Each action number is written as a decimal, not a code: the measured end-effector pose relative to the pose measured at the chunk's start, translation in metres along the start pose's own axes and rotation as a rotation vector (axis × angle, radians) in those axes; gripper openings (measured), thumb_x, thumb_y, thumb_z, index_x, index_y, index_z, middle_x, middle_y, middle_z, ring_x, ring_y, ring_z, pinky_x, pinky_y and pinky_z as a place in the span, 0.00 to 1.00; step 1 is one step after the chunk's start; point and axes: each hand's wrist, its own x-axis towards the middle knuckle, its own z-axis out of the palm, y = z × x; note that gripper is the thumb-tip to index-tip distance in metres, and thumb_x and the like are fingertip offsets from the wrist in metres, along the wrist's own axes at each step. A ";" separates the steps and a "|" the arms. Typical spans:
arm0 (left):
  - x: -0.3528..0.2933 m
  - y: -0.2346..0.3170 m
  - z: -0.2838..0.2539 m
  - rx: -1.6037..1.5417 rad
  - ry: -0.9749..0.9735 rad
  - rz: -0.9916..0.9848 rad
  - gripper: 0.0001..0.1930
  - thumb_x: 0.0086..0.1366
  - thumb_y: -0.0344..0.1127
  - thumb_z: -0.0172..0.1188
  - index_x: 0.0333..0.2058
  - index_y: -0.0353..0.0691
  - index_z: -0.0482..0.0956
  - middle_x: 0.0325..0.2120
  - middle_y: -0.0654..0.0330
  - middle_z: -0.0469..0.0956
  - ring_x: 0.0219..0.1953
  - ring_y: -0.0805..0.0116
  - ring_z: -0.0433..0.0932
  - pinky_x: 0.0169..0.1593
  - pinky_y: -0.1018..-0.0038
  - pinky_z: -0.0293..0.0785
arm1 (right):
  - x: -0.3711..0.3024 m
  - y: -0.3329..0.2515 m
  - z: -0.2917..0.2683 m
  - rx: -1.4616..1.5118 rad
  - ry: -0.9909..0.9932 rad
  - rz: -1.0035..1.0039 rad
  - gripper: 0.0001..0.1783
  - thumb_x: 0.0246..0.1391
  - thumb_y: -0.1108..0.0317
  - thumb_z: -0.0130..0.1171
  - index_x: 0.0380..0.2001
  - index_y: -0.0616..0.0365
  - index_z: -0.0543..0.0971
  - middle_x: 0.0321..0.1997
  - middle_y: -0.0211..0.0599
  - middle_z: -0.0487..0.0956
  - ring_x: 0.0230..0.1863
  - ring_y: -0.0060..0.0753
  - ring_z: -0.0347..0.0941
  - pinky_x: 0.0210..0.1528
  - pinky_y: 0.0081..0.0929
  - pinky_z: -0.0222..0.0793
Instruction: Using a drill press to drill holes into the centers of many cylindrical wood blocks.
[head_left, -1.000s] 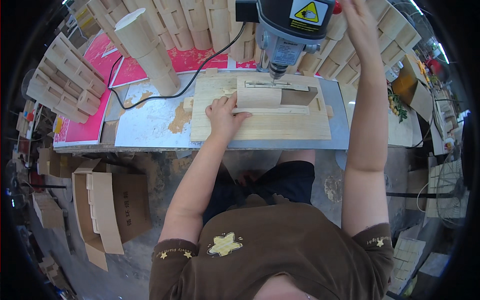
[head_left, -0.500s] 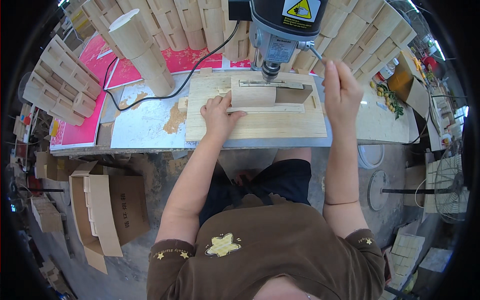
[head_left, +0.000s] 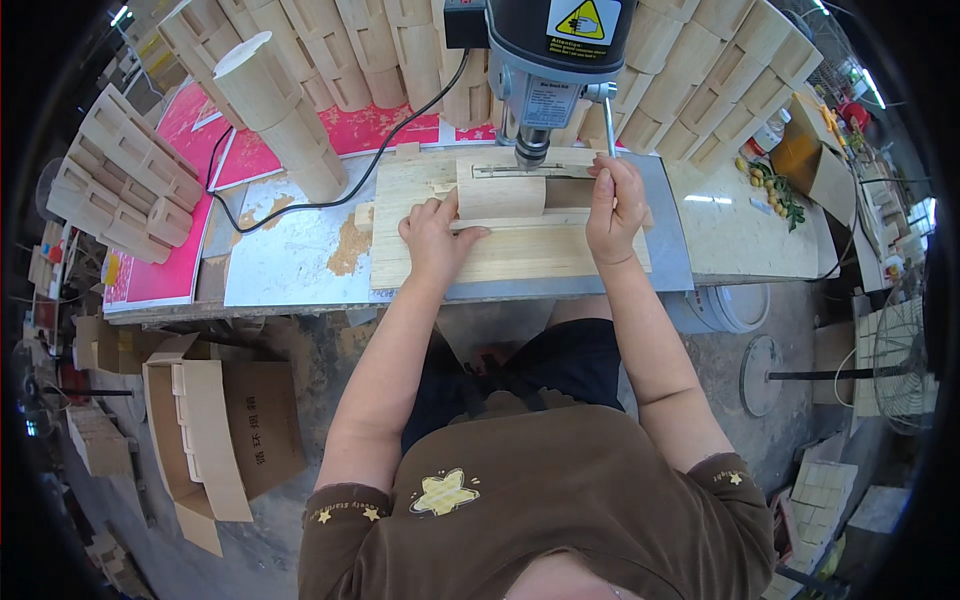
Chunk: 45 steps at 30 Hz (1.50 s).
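A bench drill press (head_left: 555, 75) stands at the table's back middle, its chuck (head_left: 532, 148) over a pale wooden cylinder piece (head_left: 505, 196). The piece lies sideways in a jig on a flat wooden board (head_left: 510, 262). My left hand (head_left: 436, 240) grips the left end of the piece, fingers against that end and thumb pointing right along its front. My right hand (head_left: 616, 212) is closed around the lower end of the drill's metal feed lever (head_left: 609, 125), just right of the piece. The drill tip cannot be made out clearly.
Stacked notched wooden cylinders (head_left: 385, 50) line the table's back, with one taller stack (head_left: 285, 120) nearer on the left. A black cable (head_left: 380, 150) crosses the tabletop. Fruit with leaves (head_left: 770, 190) lies at right. Below are an open carton (head_left: 225, 440) and a fan (head_left: 895, 370).
My right hand has pulled the lever down, moving left and nearer to me. The chuck sits slightly lower against the piece. My left hand stays on the piece; the whole view has shifted a little.
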 end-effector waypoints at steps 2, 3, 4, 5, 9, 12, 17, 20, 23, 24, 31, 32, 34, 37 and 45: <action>0.000 0.003 -0.004 0.020 -0.066 -0.055 0.31 0.40 0.44 0.72 0.47 0.48 0.76 0.31 0.64 0.74 0.41 0.63 0.69 0.49 0.63 0.54 | 0.006 -0.007 -0.010 -0.025 -0.007 -0.026 0.08 0.53 0.74 0.54 0.36 0.60 0.77 0.30 0.39 0.76 0.32 0.35 0.70 0.37 0.29 0.63; 0.001 0.004 -0.004 0.020 -0.064 -0.053 0.31 0.40 0.44 0.72 0.47 0.48 0.76 0.31 0.64 0.74 0.41 0.63 0.69 0.49 0.63 0.54 | 0.014 -0.012 -0.015 -0.051 -0.017 -0.049 0.07 0.52 0.74 0.55 0.35 0.59 0.77 0.28 0.39 0.75 0.30 0.34 0.69 0.36 0.29 0.64; 0.001 0.005 -0.003 0.014 -0.059 -0.052 0.31 0.40 0.44 0.72 0.47 0.48 0.76 0.31 0.64 0.74 0.41 0.63 0.69 0.49 0.63 0.54 | 0.028 -0.016 -0.021 -0.039 -0.017 -0.028 0.05 0.52 0.73 0.55 0.33 0.59 0.77 0.26 0.38 0.75 0.26 0.34 0.69 0.32 0.30 0.64; 0.001 0.005 -0.003 0.008 -0.058 -0.052 0.31 0.40 0.44 0.72 0.47 0.48 0.76 0.31 0.64 0.74 0.41 0.63 0.69 0.49 0.63 0.53 | 0.048 -0.025 -0.028 -0.028 -0.017 -0.004 0.04 0.52 0.72 0.55 0.31 0.59 0.77 0.23 0.38 0.74 0.23 0.34 0.68 0.29 0.30 0.64; -0.002 0.002 0.000 0.002 -0.043 -0.057 0.31 0.40 0.44 0.72 0.47 0.49 0.77 0.30 0.63 0.74 0.41 0.63 0.69 0.49 0.63 0.53 | 0.152 -0.046 -0.013 -0.146 -0.056 0.048 0.11 0.57 0.66 0.51 0.30 0.64 0.75 0.18 0.37 0.67 0.22 0.23 0.63 0.28 0.23 0.61; 0.002 0.024 0.017 0.008 -0.011 0.029 0.34 0.38 0.46 0.72 0.48 0.48 0.76 0.29 0.65 0.72 0.39 0.64 0.69 0.49 0.61 0.53 | 0.204 0.002 0.008 -0.410 -0.110 0.084 0.13 0.57 0.62 0.51 0.30 0.64 0.74 0.18 0.40 0.69 0.23 0.23 0.64 0.29 0.23 0.62; 0.005 0.031 0.020 0.002 -0.010 0.044 0.30 0.41 0.46 0.71 0.47 0.49 0.77 0.28 0.63 0.73 0.38 0.60 0.70 0.49 0.62 0.54 | 0.207 0.003 0.016 -0.304 -0.174 0.088 0.19 0.55 0.58 0.46 0.26 0.64 0.77 0.28 0.58 0.76 0.35 0.58 0.73 0.37 0.43 0.67; 0.004 0.029 0.021 -0.003 0.002 0.054 0.30 0.41 0.46 0.71 0.47 0.49 0.76 0.28 0.62 0.73 0.38 0.61 0.70 0.49 0.62 0.54 | 0.204 -0.022 -0.001 -0.403 -0.250 0.119 0.20 0.55 0.57 0.47 0.27 0.65 0.77 0.28 0.57 0.76 0.34 0.56 0.74 0.37 0.40 0.68; 0.004 0.031 0.020 -0.013 0.002 0.051 0.30 0.42 0.46 0.71 0.47 0.48 0.77 0.28 0.62 0.73 0.38 0.62 0.70 0.49 0.63 0.53 | 0.179 -0.041 -0.023 -0.325 -0.237 0.106 0.14 0.57 0.62 0.51 0.31 0.64 0.75 0.19 0.41 0.71 0.23 0.25 0.65 0.29 0.24 0.62; 0.003 0.030 0.020 -0.012 0.003 0.048 0.30 0.42 0.46 0.71 0.47 0.48 0.77 0.28 0.62 0.73 0.38 0.62 0.70 0.49 0.63 0.53 | 0.167 -0.048 -0.029 -0.323 -0.240 0.106 0.14 0.57 0.62 0.51 0.31 0.64 0.75 0.19 0.41 0.71 0.23 0.25 0.65 0.29 0.24 0.62; 0.003 0.028 0.023 -0.018 -0.002 0.044 0.34 0.38 0.46 0.73 0.48 0.49 0.76 0.28 0.66 0.72 0.38 0.64 0.69 0.52 0.58 0.52 | 0.077 -0.060 -0.035 -0.015 -0.128 0.152 0.07 0.55 0.70 0.52 0.28 0.62 0.77 0.17 0.38 0.72 0.18 0.28 0.68 0.22 0.23 0.62; 0.003 0.028 0.023 -0.018 0.000 0.047 0.34 0.38 0.46 0.72 0.48 0.49 0.76 0.28 0.66 0.72 0.38 0.64 0.69 0.52 0.58 0.52 | 0.067 -0.058 -0.033 0.023 -0.069 0.154 0.07 0.55 0.71 0.52 0.29 0.63 0.77 0.18 0.38 0.72 0.18 0.28 0.67 0.22 0.23 0.62; 0.003 0.026 0.023 -0.012 -0.011 0.038 0.34 0.39 0.46 0.72 0.49 0.49 0.76 0.28 0.66 0.72 0.38 0.64 0.69 0.52 0.59 0.52 | 0.047 -0.047 -0.026 0.048 -0.074 0.203 0.07 0.54 0.73 0.52 0.31 0.65 0.77 0.21 0.38 0.73 0.20 0.28 0.68 0.24 0.23 0.62; 0.003 0.028 0.024 -0.004 -0.016 0.039 0.33 0.39 0.46 0.72 0.49 0.49 0.75 0.28 0.66 0.72 0.38 0.64 0.69 0.51 0.60 0.52 | 0.021 -0.025 -0.014 0.092 0.000 0.110 0.06 0.54 0.75 0.51 0.32 0.64 0.77 0.23 0.38 0.75 0.24 0.31 0.69 0.28 0.24 0.64; 0.003 0.028 0.022 0.015 0.005 0.053 0.33 0.40 0.47 0.72 0.49 0.49 0.75 0.28 0.66 0.71 0.38 0.64 0.69 0.51 0.60 0.52 | -0.001 0.004 0.005 0.132 0.052 -0.023 0.07 0.52 0.78 0.52 0.35 0.64 0.76 0.29 0.40 0.76 0.30 0.37 0.71 0.34 0.28 0.66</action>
